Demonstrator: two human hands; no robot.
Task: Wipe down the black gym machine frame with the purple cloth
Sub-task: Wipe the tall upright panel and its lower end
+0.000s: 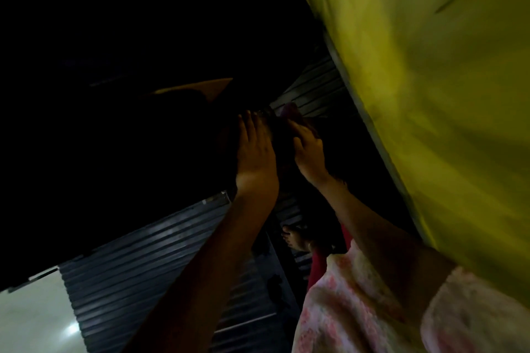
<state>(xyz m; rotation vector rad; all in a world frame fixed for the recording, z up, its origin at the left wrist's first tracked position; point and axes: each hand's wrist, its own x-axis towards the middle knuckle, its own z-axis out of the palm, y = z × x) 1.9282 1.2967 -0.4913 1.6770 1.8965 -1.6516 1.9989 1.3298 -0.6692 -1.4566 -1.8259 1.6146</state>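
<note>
Your two hands reach down and forward into a very dark place, so much of the black frame (279, 135) cannot be read well. It seems to run between your hands, as a dark bar over the ribbed floor mat (120, 261).

Your left hand (255, 152) lies with straight fingers against the dark surface on the left of the bar. It holds nothing; I judge it is there to steady you, or to feel the part that you cannot see.

Your right hand (308, 149) is on the other side, and its fingers press on the purple cloth (292, 113), which shows as a small dull patch just beyond the fingertips, against the frame and near the mat. The fingers look mostly straight, so the cloth is pushed flat and not clenched, although the blur makes this uncertain. A flat cloth covers more of the bar in one stroke, which is probably the reason.

The yellow cover (430, 80) hangs close on your right and leaves little room. Your bare foot (296, 239) stands on the mat below.
</note>
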